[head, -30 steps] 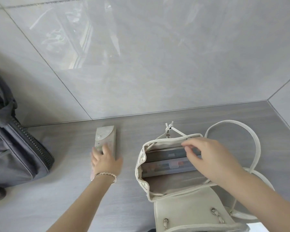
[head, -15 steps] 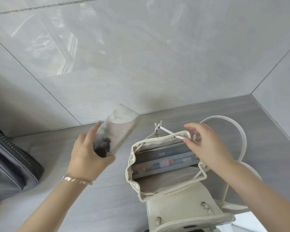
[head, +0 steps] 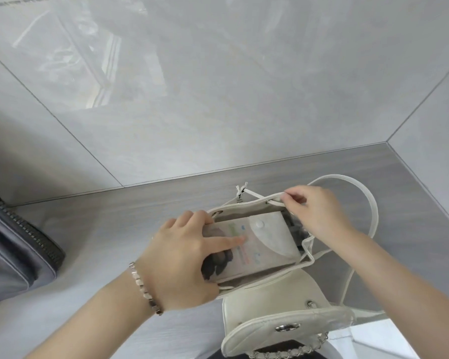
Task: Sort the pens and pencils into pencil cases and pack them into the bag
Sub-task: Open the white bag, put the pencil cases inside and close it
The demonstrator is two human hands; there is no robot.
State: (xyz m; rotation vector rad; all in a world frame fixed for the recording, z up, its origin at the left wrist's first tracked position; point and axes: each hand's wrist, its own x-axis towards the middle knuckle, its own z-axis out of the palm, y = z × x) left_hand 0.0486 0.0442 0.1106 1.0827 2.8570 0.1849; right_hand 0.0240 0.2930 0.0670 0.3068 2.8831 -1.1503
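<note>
A cream bag (head: pixel 272 304) stands open on the grey counter, its flap folded toward me. My left hand (head: pixel 184 260) grips a pale pencil case (head: pixel 267 242) with a round snap and a dark printed figure, holding it flat across the bag's mouth, partly inside. My right hand (head: pixel 314 213) pinches the bag's far rim by the drawstring and holds it up. The cases that lie deeper in the bag are almost entirely hidden under the pale one; only a dark sliver shows at the right.
A dark grey zipped bag (head: pixel 16 244) lies at the left edge. The cream bag's long strap (head: pixel 368 198) loops out to the right. A glossy tiled wall (head: pixel 218 86) rises behind the counter, with a corner at the right.
My left hand lifted the pale pencil case off the counter and carried it right, over and into the bag's opening. My right hand moved from inside the bag to its far rim.
</note>
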